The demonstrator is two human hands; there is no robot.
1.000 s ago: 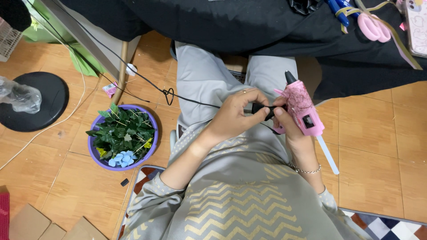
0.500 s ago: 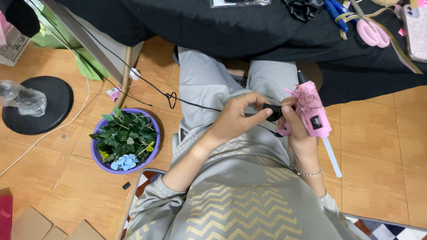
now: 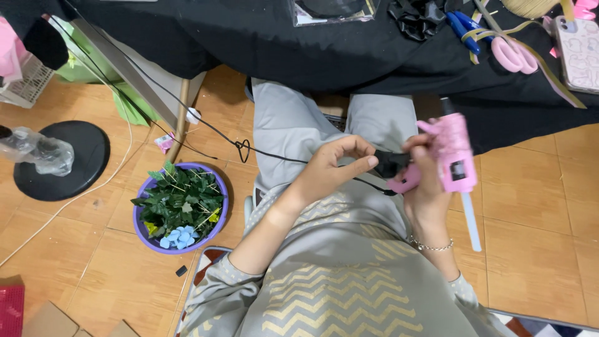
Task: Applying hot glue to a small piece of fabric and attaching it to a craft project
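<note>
My right hand (image 3: 424, 181) grips a pink glue gun (image 3: 454, 156) over my lap, its nozzle pointing up toward the black table and a clear glue stick (image 3: 470, 219) sticking out below. My left hand (image 3: 334, 165) pinches a small black piece (image 3: 390, 163) beside the gun's handle. A black cord (image 3: 274, 156) runs from the hands leftward across my grey trousers to the floor.
A purple bowl (image 3: 145, 232) of green leaves and blue flowers sits on the tiled floor at left. Further left is a round black stand base (image 3: 62, 165) with a plastic wrap on it. On the black-covered table (image 3: 324, 43) above lie pink-handled scissors (image 3: 508, 53), a phone (image 3: 580, 50) and ribbon.
The view shifted so hands and glue gun appear further right and lower. My hands stay together on the gun and black piece; the gun is blurred from motion.
</note>
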